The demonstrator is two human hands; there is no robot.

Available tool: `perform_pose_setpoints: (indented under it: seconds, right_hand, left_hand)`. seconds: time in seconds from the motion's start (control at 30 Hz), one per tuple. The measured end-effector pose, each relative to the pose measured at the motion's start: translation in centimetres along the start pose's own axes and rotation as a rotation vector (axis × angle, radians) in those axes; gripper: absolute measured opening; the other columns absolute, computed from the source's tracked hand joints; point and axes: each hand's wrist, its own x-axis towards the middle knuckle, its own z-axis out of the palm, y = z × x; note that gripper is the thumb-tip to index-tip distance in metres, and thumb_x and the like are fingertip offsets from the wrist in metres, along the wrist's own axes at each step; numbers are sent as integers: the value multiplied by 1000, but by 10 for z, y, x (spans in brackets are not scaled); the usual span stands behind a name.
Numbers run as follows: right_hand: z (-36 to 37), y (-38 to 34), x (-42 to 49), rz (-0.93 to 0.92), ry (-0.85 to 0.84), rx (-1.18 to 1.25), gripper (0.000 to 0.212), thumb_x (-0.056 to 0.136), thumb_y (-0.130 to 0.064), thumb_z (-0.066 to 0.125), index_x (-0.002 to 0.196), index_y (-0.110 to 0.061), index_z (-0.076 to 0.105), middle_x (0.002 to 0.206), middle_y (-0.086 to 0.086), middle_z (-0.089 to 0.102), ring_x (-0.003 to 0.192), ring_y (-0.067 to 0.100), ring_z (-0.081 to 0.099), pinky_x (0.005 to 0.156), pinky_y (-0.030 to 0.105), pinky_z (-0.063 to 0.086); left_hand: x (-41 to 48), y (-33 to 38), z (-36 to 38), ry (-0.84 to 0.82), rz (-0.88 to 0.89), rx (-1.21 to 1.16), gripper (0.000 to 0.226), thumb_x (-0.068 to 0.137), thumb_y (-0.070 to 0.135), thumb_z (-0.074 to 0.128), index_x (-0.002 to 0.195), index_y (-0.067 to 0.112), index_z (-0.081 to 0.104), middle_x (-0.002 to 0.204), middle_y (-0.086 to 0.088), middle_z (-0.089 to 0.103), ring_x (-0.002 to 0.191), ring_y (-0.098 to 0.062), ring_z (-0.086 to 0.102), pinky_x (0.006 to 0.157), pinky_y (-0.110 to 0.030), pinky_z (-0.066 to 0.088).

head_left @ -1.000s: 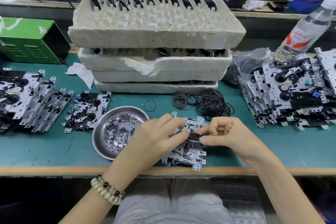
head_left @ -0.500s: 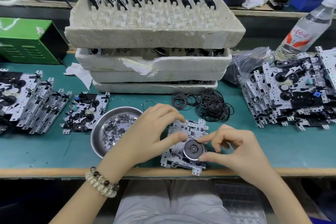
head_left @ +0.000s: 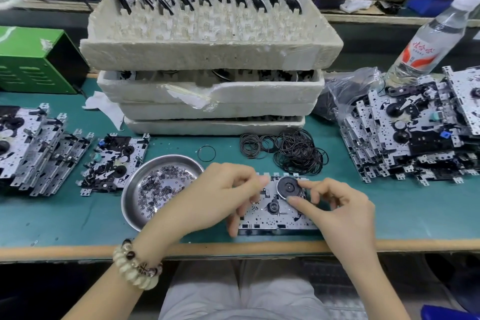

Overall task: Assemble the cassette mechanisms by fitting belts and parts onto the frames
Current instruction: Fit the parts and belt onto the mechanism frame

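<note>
Since half a second ago, we have turned the metal frame (head_left: 275, 218) square to the bench edge (head_left: 78, 251), and the flywheel (head_left: 287, 187) now sits at its far end. Our right hand (head_left: 337, 212) pinches the flywheel's rim; our left hand (head_left: 215, 197) grips the frame's left side. We see no belt fitted yet; loose belts (head_left: 298, 154) and stacked frames (head_left: 405, 135) wait.

Even bright light, wide-angle edge warping

**Hidden, cropped and blurred**

Your left hand (head_left: 220, 197) covers the frame (head_left: 275, 215) at its left end. Your right hand (head_left: 337, 213) hides its right corner and some of the flywheel (head_left: 287, 187) rim. The right stack (head_left: 415, 132) runs off the edge. The bottle cap (head_left: 470, 0) is blurred.
</note>
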Motion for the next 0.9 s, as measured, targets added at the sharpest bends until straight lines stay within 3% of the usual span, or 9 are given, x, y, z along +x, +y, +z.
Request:
perform_pose_setpoints:
  seconds: [0.07, 0.13, 0.23, 0.3, 0.43, 0.53, 0.63, 0.77, 0.9]
  right_hand:
    - [4, 1, -2, 6, 55, -1, 42, 60, -15, 91, 53, -28, 52, 80, -5, 74, 89, 0, 69, 77, 21, 48]
    - [8, 0, -6, -17, 100, -55, 41, 60, -18, 91, 54, -30, 52, 78, -5, 72, 88, -5, 68, 74, 13, 45]
    - [11, -1, -14, -77, 154, -151, 41, 61, -16, 91, 56, -30, 53, 77, -5, 68, 90, -13, 63, 72, 5, 39]
    - [14, -3, -18, -105, 185, -190, 40, 62, -15, 91, 57, -28, 53, 77, -6, 69, 91, -13, 60, 72, 3, 38]
    - [16, -8, -21, -184, 226, -348, 37, 65, -18, 89, 59, -22, 52, 72, -13, 67, 79, 6, 51, 67, 11, 38]
    - [16, -9, -26, -281, 200, -473, 32, 73, -21, 85, 64, -20, 55, 81, -12, 66, 83, 13, 46, 76, 13, 35]
    - [23, -9, -39, -311, 154, -446, 22, 81, -31, 75, 73, -18, 60, 104, -5, 56, 93, 16, 43, 88, 14, 32]
    - [40, -15, -54, -343, 39, -378, 20, 85, -35, 62, 87, -15, 63, 110, -2, 53, 100, 18, 43, 85, 32, 40]
    - [44, -21, -53, -427, -16, -489, 23, 89, -34, 56, 92, -13, 64, 109, -3, 61, 97, 23, 48, 82, 38, 39]
  left_hand:
    - [2, 1, 3, 42, 33, 107, 36, 98, 50, 55, 73, 25, 60, 63, 5, 64, 43, -2, 58, 50, -24, 46]
    - [11, 4, 5, 215, 87, 281, 25, 96, 47, 60, 78, 30, 63, 72, 13, 65, 50, 6, 53, 55, -17, 36]
    - [29, 14, 12, 324, 110, 340, 14, 89, 46, 68, 83, 33, 64, 84, 15, 62, 69, 9, 53, 67, -27, 41]
    - [38, 21, 22, 309, 102, 405, 15, 84, 50, 71, 84, 36, 65, 89, 16, 58, 86, 3, 56, 77, -30, 45]
    - [51, 30, 34, 181, 120, 605, 8, 85, 50, 71, 85, 42, 71, 103, 17, 54, 99, -5, 54, 78, -31, 41]
    - [56, 29, 30, 122, 151, 628, 3, 84, 45, 75, 86, 43, 75, 99, 20, 50, 98, -3, 50, 73, -29, 29]
    - [58, 28, 25, 76, 205, 598, 4, 82, 42, 78, 85, 44, 77, 91, 21, 49, 92, 1, 46, 69, -28, 29]
    - [63, 26, 21, 47, 251, 586, 5, 79, 43, 80, 83, 43, 77, 85, 24, 49, 89, 3, 44, 65, -16, 26]
    - [65, 23, 21, 42, 250, 574, 6, 78, 43, 81, 83, 44, 78, 84, 26, 49, 88, 2, 44, 64, -15, 24]
